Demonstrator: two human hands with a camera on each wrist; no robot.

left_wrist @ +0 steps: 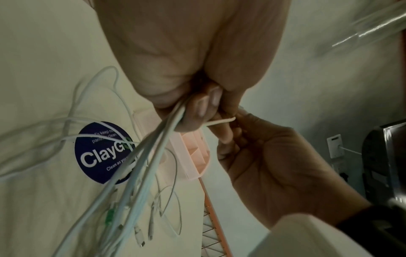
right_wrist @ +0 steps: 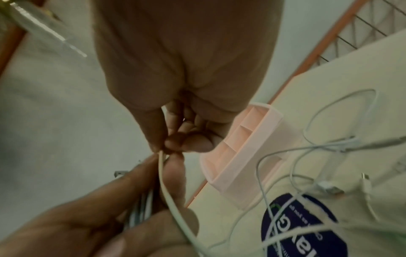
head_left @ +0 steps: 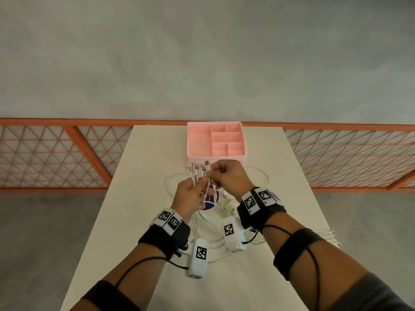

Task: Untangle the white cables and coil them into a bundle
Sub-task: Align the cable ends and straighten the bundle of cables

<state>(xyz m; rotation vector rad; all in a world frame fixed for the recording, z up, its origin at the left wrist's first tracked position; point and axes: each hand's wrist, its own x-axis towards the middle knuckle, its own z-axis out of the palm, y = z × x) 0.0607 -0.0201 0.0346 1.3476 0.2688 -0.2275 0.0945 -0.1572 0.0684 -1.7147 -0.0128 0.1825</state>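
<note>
My left hand (head_left: 193, 191) grips a bunch of white cables (head_left: 196, 175) near their plug ends, which fan upward above the fist. In the left wrist view the same cables (left_wrist: 140, 167) trail down from the fist toward the table. My right hand (head_left: 225, 173) pinches one more white cable (right_wrist: 163, 179) just below its plug (head_left: 207, 163), right beside the bunch. The rest of the cables (head_left: 224, 221) lie in loose, crossing loops on the white table (head_left: 139, 198) under both hands.
A pink compartment tray (head_left: 197, 142) stands at the table's far edge, just beyond the hands. A round dark blue sticker (left_wrist: 96, 156) lies under the cables. An orange mesh railing (head_left: 56, 153) runs behind the table. Loose plugs (right_wrist: 329, 187) lie on the right.
</note>
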